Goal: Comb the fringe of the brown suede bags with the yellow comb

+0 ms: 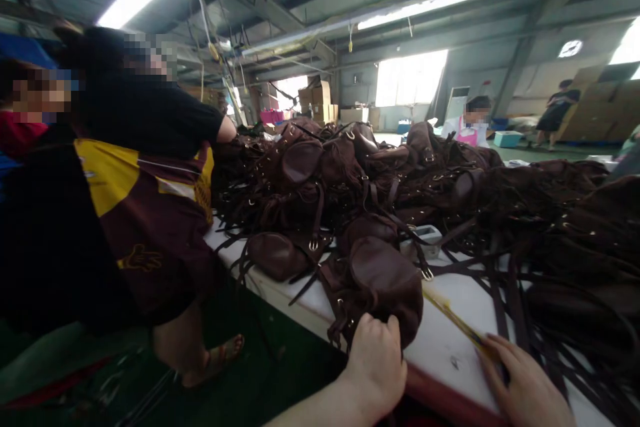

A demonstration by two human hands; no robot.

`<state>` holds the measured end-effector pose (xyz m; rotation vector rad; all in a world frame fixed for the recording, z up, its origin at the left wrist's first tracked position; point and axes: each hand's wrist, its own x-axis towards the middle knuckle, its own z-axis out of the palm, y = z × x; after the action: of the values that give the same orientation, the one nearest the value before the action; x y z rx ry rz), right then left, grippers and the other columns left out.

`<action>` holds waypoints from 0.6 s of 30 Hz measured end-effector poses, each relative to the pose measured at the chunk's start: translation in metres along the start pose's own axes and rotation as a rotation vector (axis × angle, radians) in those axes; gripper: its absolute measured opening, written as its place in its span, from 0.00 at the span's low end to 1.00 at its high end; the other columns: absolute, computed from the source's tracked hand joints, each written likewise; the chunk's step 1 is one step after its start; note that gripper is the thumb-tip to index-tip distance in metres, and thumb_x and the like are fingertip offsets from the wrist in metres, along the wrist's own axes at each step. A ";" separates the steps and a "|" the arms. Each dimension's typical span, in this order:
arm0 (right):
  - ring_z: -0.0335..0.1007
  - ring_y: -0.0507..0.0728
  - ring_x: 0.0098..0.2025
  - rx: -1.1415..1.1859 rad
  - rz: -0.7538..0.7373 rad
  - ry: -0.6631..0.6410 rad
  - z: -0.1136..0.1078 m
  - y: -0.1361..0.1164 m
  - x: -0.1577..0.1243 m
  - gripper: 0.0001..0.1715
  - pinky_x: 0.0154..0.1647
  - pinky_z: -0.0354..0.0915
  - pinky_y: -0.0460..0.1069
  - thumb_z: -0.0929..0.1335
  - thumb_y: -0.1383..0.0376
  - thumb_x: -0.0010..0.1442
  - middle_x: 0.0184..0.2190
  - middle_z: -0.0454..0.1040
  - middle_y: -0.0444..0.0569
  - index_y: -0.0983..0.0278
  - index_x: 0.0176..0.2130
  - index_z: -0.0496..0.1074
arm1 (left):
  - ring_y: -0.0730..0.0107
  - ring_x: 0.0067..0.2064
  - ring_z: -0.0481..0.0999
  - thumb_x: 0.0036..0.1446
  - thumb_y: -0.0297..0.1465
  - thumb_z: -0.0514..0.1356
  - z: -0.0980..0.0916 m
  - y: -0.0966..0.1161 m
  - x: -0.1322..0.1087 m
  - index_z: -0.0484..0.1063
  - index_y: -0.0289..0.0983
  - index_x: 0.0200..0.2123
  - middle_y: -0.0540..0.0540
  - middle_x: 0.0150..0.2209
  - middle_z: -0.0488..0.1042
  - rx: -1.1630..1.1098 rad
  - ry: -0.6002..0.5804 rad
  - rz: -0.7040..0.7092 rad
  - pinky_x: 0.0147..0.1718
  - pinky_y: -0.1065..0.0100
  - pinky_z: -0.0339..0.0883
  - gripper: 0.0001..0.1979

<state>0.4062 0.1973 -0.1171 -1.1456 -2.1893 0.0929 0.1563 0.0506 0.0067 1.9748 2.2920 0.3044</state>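
Note:
My left hand (376, 365) is closed on the near edge of a dark brown leather bag (381, 280) that lies at the front of the white table (440, 340). My right hand (525, 383) rests on the table to the right, fingers pinched on the near end of a thin yellow strip (457, 320) that runs diagonally across the table top. Loose brown straps (505, 307) lie beside that hand.
A big heap of brown bags (360, 173) and straps covers the table. A person in a black shirt and maroon-and-yellow apron (145, 213) stands close at the left. Other people and cardboard boxes (317, 100) are at the far end. The floor (260, 373) is dark green.

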 end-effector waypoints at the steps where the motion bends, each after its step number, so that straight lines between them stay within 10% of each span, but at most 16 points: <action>1: 0.70 0.67 0.50 0.063 0.044 -0.005 -0.009 -0.017 0.001 0.23 0.56 0.62 0.63 0.61 0.51 0.58 0.46 0.74 0.57 0.64 0.42 0.72 | 0.51 0.40 0.74 0.53 0.29 0.56 0.010 0.005 -0.010 0.67 0.26 0.52 0.32 0.36 0.75 0.003 -0.031 0.032 0.49 0.51 0.62 0.23; 7: 0.71 0.65 0.49 0.780 0.475 -0.459 -0.016 -0.127 -0.002 0.29 0.52 0.66 0.60 0.66 0.48 0.56 0.44 0.77 0.54 0.64 0.49 0.69 | 0.54 0.43 0.73 0.55 0.23 0.52 0.050 0.020 -0.047 0.63 0.23 0.55 0.31 0.40 0.75 -0.040 -0.047 0.123 0.51 0.53 0.60 0.23; 13: 0.72 0.64 0.49 1.410 0.883 -0.403 -0.008 -0.163 -0.014 0.28 0.54 0.66 0.59 0.72 0.54 0.51 0.46 0.77 0.53 0.65 0.48 0.71 | 0.56 0.45 0.72 0.56 0.32 0.56 0.027 0.027 -0.088 0.58 0.30 0.60 0.36 0.44 0.74 -0.316 -0.065 0.342 0.52 0.55 0.62 0.28; 18: 0.74 0.66 0.45 1.415 0.850 -0.429 -0.024 -0.122 -0.045 0.31 0.46 0.70 0.61 0.67 0.44 0.53 0.45 0.77 0.55 0.63 0.47 0.73 | 0.49 0.63 0.54 0.54 0.34 0.60 -0.005 -0.019 -0.098 0.54 0.37 0.61 0.34 0.62 0.55 -0.408 0.598 0.056 0.61 0.48 0.50 0.32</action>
<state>0.3521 0.0829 -0.0797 -1.0257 -1.1213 1.9792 0.1523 -0.0489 0.0023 1.9025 2.2047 1.4073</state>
